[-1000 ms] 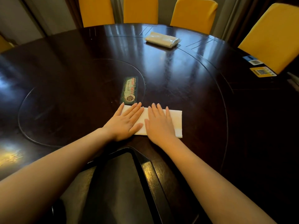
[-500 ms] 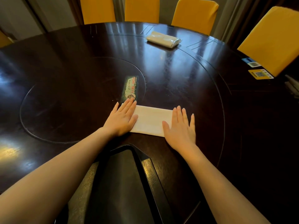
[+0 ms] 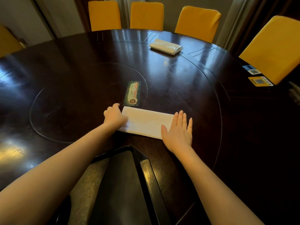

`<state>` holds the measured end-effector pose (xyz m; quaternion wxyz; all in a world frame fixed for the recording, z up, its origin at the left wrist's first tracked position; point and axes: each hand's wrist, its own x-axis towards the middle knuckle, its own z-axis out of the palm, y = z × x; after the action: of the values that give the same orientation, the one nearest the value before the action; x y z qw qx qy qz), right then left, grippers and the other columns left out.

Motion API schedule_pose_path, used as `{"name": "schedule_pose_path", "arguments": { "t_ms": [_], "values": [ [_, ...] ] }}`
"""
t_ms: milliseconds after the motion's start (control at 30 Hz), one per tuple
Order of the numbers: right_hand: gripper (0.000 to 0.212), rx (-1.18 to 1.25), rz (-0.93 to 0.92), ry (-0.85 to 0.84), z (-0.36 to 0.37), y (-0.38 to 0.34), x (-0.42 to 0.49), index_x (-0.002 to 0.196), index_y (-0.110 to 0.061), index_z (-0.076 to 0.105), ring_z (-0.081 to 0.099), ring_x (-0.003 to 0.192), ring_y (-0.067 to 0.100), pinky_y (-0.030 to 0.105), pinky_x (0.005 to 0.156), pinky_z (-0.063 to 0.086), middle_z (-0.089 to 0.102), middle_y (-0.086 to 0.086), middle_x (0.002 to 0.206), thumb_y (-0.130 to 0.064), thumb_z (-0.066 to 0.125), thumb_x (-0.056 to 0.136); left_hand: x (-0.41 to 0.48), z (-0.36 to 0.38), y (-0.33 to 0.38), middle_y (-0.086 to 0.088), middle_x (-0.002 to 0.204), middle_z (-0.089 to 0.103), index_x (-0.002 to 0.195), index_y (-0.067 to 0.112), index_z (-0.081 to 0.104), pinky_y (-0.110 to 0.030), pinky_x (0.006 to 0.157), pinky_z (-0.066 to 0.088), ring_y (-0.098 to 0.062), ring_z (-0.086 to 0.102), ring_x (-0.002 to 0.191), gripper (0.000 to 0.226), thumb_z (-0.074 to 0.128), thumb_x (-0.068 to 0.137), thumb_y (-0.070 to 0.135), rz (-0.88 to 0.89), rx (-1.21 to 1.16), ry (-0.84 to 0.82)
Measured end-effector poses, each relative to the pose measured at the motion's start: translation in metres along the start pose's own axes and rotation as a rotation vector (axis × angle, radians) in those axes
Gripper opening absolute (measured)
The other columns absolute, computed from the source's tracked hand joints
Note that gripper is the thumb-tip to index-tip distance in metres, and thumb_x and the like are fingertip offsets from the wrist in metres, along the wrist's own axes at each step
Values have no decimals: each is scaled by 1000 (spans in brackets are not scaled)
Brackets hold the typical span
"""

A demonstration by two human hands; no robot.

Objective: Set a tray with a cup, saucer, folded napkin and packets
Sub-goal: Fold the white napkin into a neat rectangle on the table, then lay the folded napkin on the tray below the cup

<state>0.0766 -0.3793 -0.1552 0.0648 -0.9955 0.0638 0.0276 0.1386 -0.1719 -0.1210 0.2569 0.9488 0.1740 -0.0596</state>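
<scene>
A white napkin (image 3: 146, 122), folded into a long strip, lies flat on the dark round table (image 3: 178, 82) just beyond a black tray (image 3: 146, 169). My left hand (image 3: 114, 116) is curled at the napkin's left end, fingers bent around that edge. My right hand (image 3: 179, 131) lies flat with fingers spread, pressing the napkin's right end. The tray is at the near table edge between my forearms, and what shows of it holds nothing. No cup, saucer or packets are in view.
A green printed card (image 3: 132, 93) lies just beyond the napkin. A wrapped white tissue pack (image 3: 165, 48) sits at the far side. QR code stickers (image 3: 259, 81) are at the right edge. Yellow chairs (image 3: 146, 16) ring the table.
My hands slid apart along the napkin, from its middle to its two ends. My left hand went from flat to curled at the left edge.
</scene>
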Motion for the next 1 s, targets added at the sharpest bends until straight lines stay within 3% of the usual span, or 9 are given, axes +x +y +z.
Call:
{"name": "schedule_pose_path", "arguments": {
  "t_ms": [100,233,400,533,600,667,733,800,1000],
  "values": [
    [75,16,-8,4,0,1,0,146,-4,-9,-12,144,26,44,117,-10,-11,14,157,-53,15,94,5,-13,9,-18,139,41,141,7,31,-42,98,45,-35,46,122,76,69,76,17,-182,-167,-90],
    [75,36,-17,14,3,0,-1,146,-4,-8,-10,145,26,44,118,-7,-9,14,157,-53,16,94,6,-29,17,-10,103,57,125,2,50,-24,62,43,-18,54,75,54,65,82,30,-167,-163,-266],
    [76,75,-16,17,1,1,-1,146,-3,-7,-10,145,25,43,117,-8,-9,14,157,-52,19,94,-10,-37,14,-4,103,53,123,15,42,-31,67,48,-21,55,93,36,54,91,26,27,-329,-268],
    [80,162,-1,-6,-2,4,0,146,-4,-8,-9,145,24,41,117,-7,-9,13,158,-55,23,93,-46,-59,30,-11,103,56,115,11,41,-37,72,49,-29,58,98,30,53,92,25,347,-255,-150],
    [83,397,-19,-34,-12,7,4,147,-6,-6,-4,145,23,38,117,0,-3,11,158,-55,33,92,-65,-80,44,-19,106,59,116,7,42,-46,84,49,-33,60,99,30,55,91,20,499,-271,-132],
    [84,872,-9,-131,-31,7,7,149,-13,6,18,143,23,33,112,23,19,7,156,-56,45,88,-84,-107,62,-18,106,60,113,8,43,-47,87,49,-31,61,98,27,55,91,16,585,-366,-165],
    [79,1392,2,-277,-51,4,7,143,-17,30,47,128,22,29,97,43,48,4,140,-60,49,80,-101,-135,78,-12,102,59,110,12,43,-39,82,52,-25,61,93,23,55,90,14,622,-508,-256],
    [72,1711,-49,-480,-71,-2,6,132,-8,47,60,111,28,39,93,50,60,15,126,-57,49,79,-115,-160,88,-9,97,59,110,16,45,-30,75,54,-20,62,88,23,55,90,14,626,-617,-309],
    [38,1993,-199,-655,-112,-12,-5,112,-8,59,70,89,22,34,71,59,72,9,99,-31,57,82,-142,-208,55,6,87,69,105,33,56,-20,57,55,-5,69,74,21,59,86,23,475,-769,-103]
  ]
}}
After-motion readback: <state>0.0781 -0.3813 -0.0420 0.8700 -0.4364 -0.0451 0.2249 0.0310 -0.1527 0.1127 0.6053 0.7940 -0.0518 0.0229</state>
